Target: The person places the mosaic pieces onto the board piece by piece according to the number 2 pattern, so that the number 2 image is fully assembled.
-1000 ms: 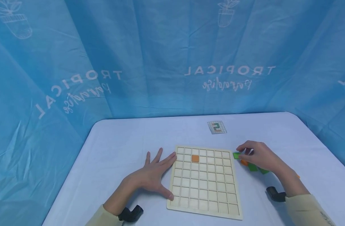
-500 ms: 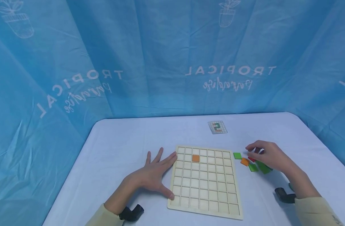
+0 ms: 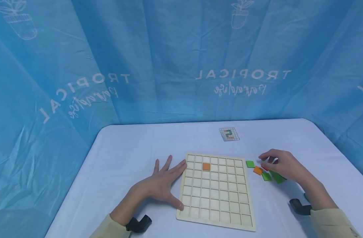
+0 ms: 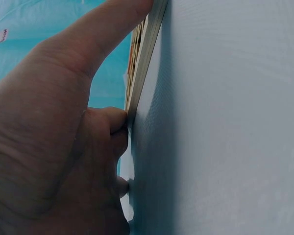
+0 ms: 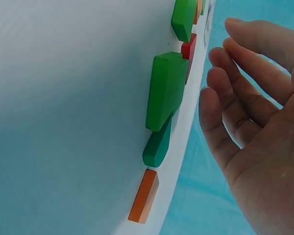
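Note:
My left hand [image 3: 160,186] is spread wide at the left edge of a pale wooden grid board [image 3: 217,193], thumb and fingertips touching its rim. One orange square tile [image 3: 206,166] lies in a cell near the board's top. Over loose tiles to the right of the board hovers my right hand [image 3: 282,163], fingers loosely bent and holding nothing. In the right wrist view a red tile [image 5: 188,51], a large green piece [image 5: 166,90], a dark green piece [image 5: 158,147] and an orange tile [image 5: 143,196] lie on the cloth beside that hand.
A small card [image 3: 229,134] with a printed grid and coloured pattern lies beyond the board. A green tile [image 3: 250,164] and an orange tile [image 3: 258,170] sit close to the board's right edge. Blue curtain [image 3: 181,66] hangs behind the white table [image 3: 134,142].
My right hand has moved right from beside the green tile to above the red and large green pieces, then stayed nearly still. My left hand has kept its place.

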{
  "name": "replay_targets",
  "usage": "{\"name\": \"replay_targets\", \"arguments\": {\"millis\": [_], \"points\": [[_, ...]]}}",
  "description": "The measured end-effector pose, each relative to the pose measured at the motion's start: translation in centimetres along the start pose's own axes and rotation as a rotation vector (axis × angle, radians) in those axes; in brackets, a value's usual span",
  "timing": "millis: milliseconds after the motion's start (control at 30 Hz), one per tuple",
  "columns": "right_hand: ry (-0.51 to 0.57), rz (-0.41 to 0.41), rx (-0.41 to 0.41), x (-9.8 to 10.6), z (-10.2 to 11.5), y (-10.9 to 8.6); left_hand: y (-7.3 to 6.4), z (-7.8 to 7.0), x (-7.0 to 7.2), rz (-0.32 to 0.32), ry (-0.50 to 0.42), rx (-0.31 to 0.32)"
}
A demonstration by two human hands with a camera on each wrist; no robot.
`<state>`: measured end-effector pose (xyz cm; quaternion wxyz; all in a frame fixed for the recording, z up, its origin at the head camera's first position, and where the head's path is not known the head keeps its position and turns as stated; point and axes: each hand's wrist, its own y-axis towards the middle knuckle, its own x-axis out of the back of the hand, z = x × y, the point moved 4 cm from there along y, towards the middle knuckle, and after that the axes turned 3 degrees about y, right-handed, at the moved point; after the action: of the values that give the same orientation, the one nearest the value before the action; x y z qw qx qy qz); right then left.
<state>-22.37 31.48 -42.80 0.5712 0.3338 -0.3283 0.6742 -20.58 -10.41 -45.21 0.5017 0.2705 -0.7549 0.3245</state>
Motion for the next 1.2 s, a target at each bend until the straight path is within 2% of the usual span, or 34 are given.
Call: {"name": "replay_targets", "arguments": {"millis": [233, 633, 1200], "points": [[-0.006, -0.004, 0.030, -0.4, 0.2, 0.3, 0.1, 0.0, 0.0, -0.006, 0.009, 0.004], [0.020, 0.014, 0.033, -1.7, 1.1, 1.5, 0.0, 0.0, 0.0, -0.002, -0.013, 0.005], [-0.011, 0.033, 0.128, -2.4, 1.4, 2.1, 0.0, 0.0, -0.1, 0.004, -0.015, 0.011]]}}
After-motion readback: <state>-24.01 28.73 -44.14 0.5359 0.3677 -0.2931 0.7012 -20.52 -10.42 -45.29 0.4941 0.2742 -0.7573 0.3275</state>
